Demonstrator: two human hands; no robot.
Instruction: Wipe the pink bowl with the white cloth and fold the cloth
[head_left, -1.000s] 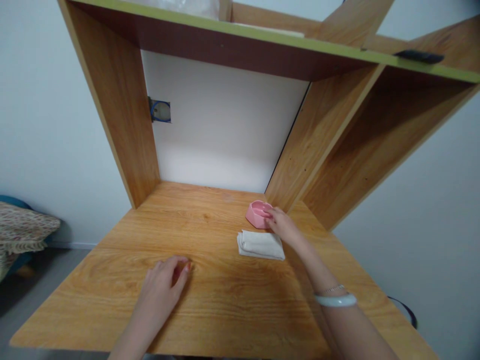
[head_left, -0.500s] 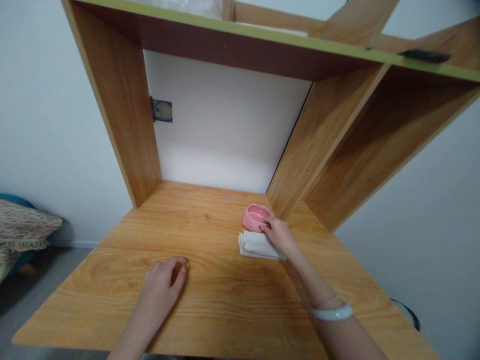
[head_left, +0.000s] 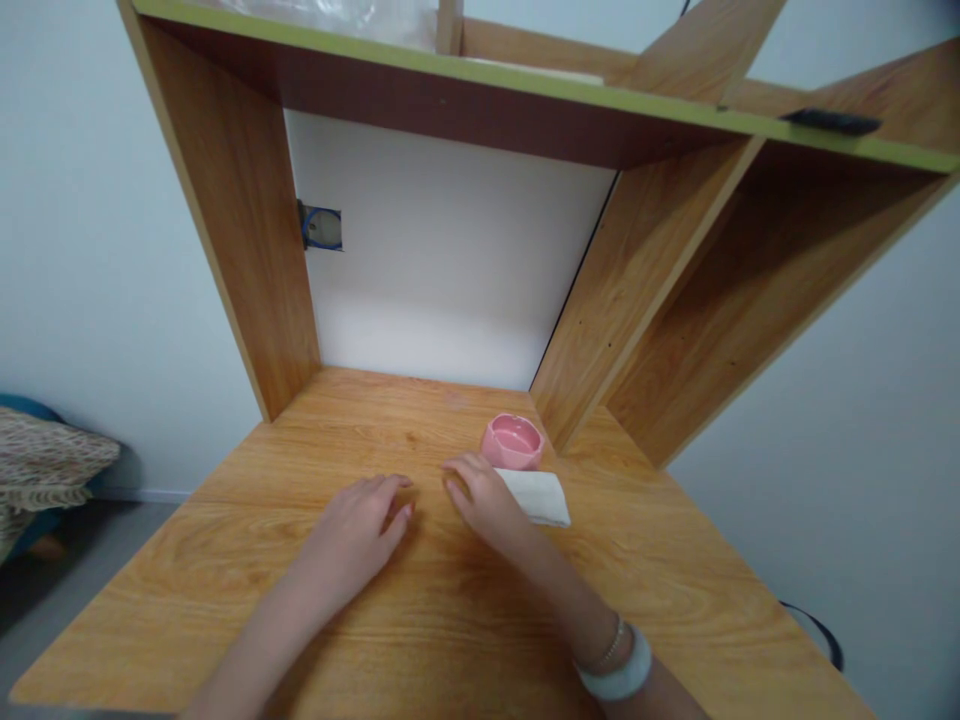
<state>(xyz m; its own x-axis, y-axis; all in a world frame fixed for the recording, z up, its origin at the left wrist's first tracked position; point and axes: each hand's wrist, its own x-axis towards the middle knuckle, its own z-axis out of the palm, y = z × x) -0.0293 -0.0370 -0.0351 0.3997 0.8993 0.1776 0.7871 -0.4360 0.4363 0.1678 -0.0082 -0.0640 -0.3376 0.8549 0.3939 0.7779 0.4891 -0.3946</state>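
Note:
A pink faceted bowl (head_left: 513, 443) rests toward the back of the wooden desk, close to the upright divider. Just in front of it lies a folded white cloth (head_left: 541, 496), its left part hidden behind my right hand (head_left: 480, 493). That hand hovers at the cloth's left side, fingers apart and pointing left, holding nothing. To the left, over the bare wood, my left hand (head_left: 362, 525) faces it with thumb and fingers parted and nothing between them. A gap of desk surface separates the two hands.
The wooden desk (head_left: 360, 430) runs back to a white panel. Side boards (head_left: 240, 230) and a divider (head_left: 637, 290) rise from it, under a shelf (head_left: 442, 100) with a dark object (head_left: 831, 121) on its edge. A wall box (head_left: 322, 228) shows blue wire.
My right hand has left the bowl's rim and moved left and slightly toward me, past the cloth. My left hand has shifted right and a little forward. The bowl stays on the desk.

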